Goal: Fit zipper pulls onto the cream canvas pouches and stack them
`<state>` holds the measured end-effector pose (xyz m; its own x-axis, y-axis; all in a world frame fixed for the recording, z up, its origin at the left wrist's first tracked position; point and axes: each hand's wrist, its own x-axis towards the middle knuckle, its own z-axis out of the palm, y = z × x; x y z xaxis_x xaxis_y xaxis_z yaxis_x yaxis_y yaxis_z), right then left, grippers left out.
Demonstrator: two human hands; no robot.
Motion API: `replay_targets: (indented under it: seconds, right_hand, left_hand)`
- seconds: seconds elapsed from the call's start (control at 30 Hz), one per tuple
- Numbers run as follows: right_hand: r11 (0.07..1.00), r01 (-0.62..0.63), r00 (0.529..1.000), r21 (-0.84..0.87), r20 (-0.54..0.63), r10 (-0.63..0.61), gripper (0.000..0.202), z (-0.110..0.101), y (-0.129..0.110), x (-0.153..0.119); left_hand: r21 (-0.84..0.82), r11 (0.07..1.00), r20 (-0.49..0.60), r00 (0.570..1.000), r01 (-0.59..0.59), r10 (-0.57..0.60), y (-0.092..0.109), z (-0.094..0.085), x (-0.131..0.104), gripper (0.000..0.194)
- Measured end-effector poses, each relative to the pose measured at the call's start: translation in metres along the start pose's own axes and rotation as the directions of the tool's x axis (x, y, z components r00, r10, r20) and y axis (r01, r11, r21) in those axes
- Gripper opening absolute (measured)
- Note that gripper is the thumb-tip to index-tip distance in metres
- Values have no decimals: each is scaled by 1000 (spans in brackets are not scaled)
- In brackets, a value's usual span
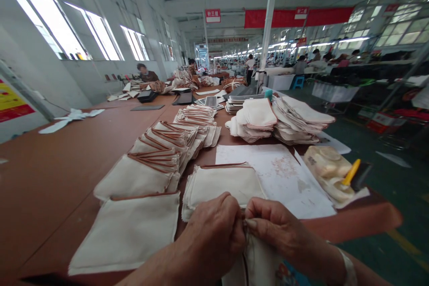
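Close in front of me, my left hand (219, 228) and my right hand (281, 228) are together, both closed on the top edge of a cream fabric piece (261, 257) with a brown strip. The right thumb and forefinger pinch that edge; the left fingers curl round it, partly hidden behind the knuckles. Just beyond my hands lies a small stack of cream pieces with brown edging (226, 183). To the left, a single flat cream piece (129, 230) lies at the near end of a long row of fanned, overlapping pieces (161, 152).
White paper (268, 165) with brown smudges covers the table (67, 187) at right. Behind it stand piles of cream pieces (258, 114). A wrapped tub with a yellow-handled brush (351, 172) sits by the right edge. A person (147, 73) is at the table's far end.
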<state>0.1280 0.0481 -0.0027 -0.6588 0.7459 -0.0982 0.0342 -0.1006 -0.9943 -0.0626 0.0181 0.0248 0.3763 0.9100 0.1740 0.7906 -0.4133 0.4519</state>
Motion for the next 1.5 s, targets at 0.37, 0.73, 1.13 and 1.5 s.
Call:
replay_targets:
  seconds: [0.37,0.73,1.13,1.5]
  right_hand:
    - [999,-24,999,39,-29,25,27,0,4,3]
    - [998,-58,995,-29,-84,56,30,4,10,7]
    - [991,-4,999,131,-50,11,37,3,12,4]
    - [878,28,990,-478,-109,-90,13,7,-10,7]
  left_hand:
    - [-209,948,-241,952,-242,189,-8,-4,-1,14]
    - [195,979,-52,996,-59,71,2,2,0,17]
    - [-627,664,185,905,408,-382,1,15,1,10]
    - [-470,822,-19,927,323,-375,2,25,-1,12]
